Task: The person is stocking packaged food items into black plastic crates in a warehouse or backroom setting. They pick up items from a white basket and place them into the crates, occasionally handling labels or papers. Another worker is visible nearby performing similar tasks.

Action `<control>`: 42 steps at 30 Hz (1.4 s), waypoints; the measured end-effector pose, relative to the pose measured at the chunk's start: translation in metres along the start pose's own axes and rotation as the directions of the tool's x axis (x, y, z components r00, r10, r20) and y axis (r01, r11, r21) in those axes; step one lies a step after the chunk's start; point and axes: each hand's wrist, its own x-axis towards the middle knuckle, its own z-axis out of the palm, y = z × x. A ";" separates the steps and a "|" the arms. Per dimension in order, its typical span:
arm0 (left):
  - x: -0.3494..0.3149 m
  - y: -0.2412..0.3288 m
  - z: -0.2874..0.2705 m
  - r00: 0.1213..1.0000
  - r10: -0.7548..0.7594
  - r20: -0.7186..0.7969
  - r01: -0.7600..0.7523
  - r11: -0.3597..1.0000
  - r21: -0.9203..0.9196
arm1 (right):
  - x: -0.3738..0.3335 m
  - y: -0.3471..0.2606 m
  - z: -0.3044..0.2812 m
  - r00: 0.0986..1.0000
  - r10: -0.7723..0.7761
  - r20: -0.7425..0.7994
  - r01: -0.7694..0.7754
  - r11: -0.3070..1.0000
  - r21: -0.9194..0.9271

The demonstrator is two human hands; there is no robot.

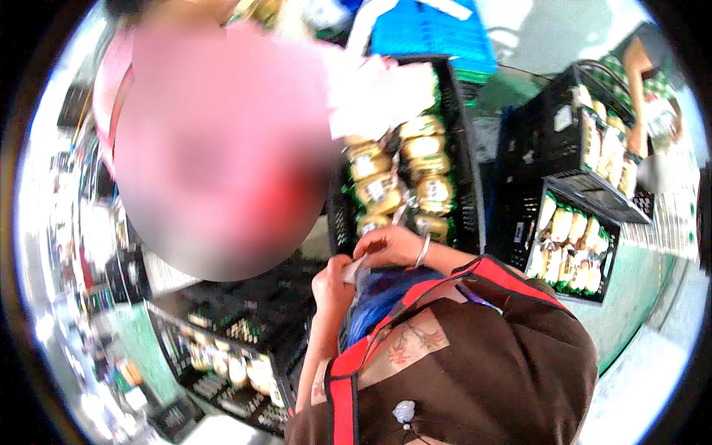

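Note:
In front of me, my left hand (333,288) and my right hand (391,246) meet at the near end of a black plastic crate (477,215). The fingers of both are closed on a small whitish piece (354,269), paper or thin film; I cannot tell which. A bracelet circles my right wrist. In the crate, two rows of packs (382,191) lie side by side, with pale yellow rounded contents, clear wrapping, green edges and white labels. Below my hands hangs a crumpled blue plastic bag or sheet (382,293).
Across from me a person in pink (222,89) leans near the crate. Stacked black crates (230,304) with similar packs stand on the left, more crates (545,133) on the right, where another person's arm (636,96) reaches in. Blue crates (434,37) are stacked beyond.

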 end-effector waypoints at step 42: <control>0.019 0.010 0.034 0.909 -0.259 0.328 0.258 0.965 0.046 | 0.134 0.066 -0.404 0.827 -0.124 -0.549 -0.548 0.045 -0.835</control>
